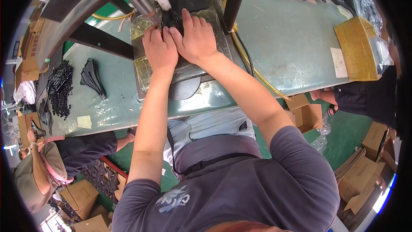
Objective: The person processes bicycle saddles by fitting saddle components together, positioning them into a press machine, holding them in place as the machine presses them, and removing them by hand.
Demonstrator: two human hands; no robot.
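At the base of a bench press, both of my hands bear on a black part (pixel 171 18), perhaps a saddle piece; most of it is hidden. My left hand (pixel 160 50) has its fingers curled at the part's near left side, below the metal press rod (pixel 143 6). Close against it, thumbs nearly touching, my right hand (pixel 197 38) curls over the part's right side with one finger reaching forward. Under both hands lies a dark base plate (pixel 187 69) partly covered with yellowish tape. A black bicycle saddle (pixel 92 79) rests on the table to the left.
Dark frame legs (pixel 103 43) flank the hands. A yellow hose (pixel 253 62) crosses the table on the right. Small black parts (pixel 60 88) lie heaped at left, and a taped carton (pixel 355 49) stands at right. Another person (pixel 43 169) holds a black part at lower left.
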